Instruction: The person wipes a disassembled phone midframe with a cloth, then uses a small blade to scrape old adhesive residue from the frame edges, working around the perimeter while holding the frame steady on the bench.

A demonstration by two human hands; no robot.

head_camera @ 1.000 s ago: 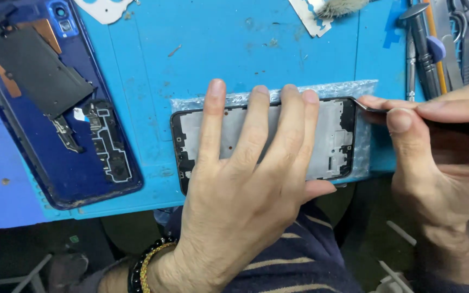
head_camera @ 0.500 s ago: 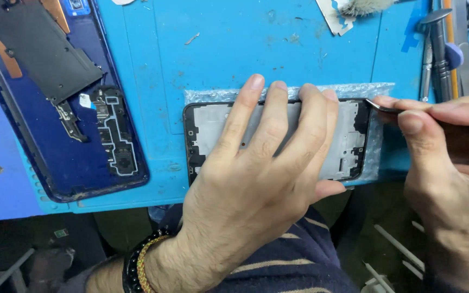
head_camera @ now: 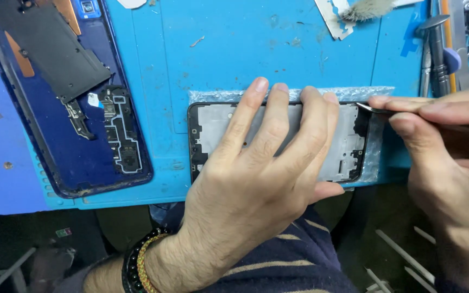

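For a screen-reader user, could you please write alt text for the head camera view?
A left hand presses flat on a black phone frame lying on a blue work mat, while the right hand holds a thin metal tool at the frame's top right corner. A dark blue phone back shell lies to the left.
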